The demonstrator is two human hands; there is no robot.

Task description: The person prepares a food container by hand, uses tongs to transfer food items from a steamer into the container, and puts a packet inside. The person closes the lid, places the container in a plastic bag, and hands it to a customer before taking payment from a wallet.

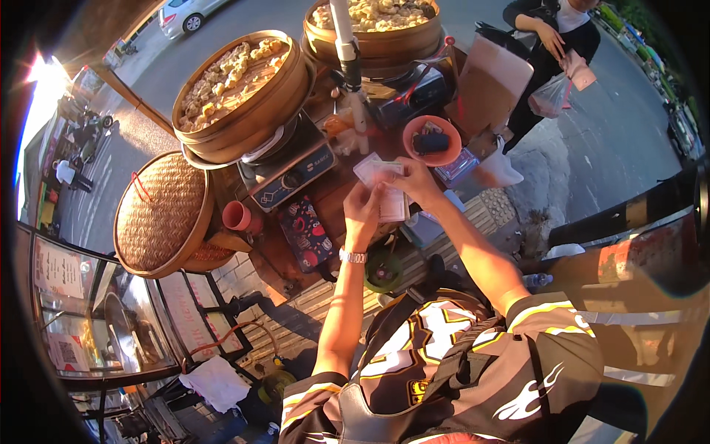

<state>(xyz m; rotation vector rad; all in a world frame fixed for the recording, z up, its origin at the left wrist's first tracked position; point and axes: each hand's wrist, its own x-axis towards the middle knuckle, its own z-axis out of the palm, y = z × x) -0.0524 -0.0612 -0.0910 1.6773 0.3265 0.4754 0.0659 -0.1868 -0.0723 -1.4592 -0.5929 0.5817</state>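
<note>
Pale pinkish banknotes (392, 204) are fanned out between my two hands above the brown table. My left hand (363, 211), with a watch (353, 257) on its wrist, pinches them from the left. From the right, my right hand (419, 183) has its fingers closed on their upper part. Just beyond that hand stands an orange-pink plastic bowl (433, 140) with a dark item inside. To the left of my hands lies a dark patterned case (304, 234). How many notes there are, I cannot tell.
Round bamboo steamers of dumplings (240, 87) stand at the back, one beside a gas stove (287, 176). A woven lid (164, 211) and a red cup (242, 217) are at left. A pole (345, 37) rises between the steamers. At far right stands a person (551, 55) holding a plastic bag.
</note>
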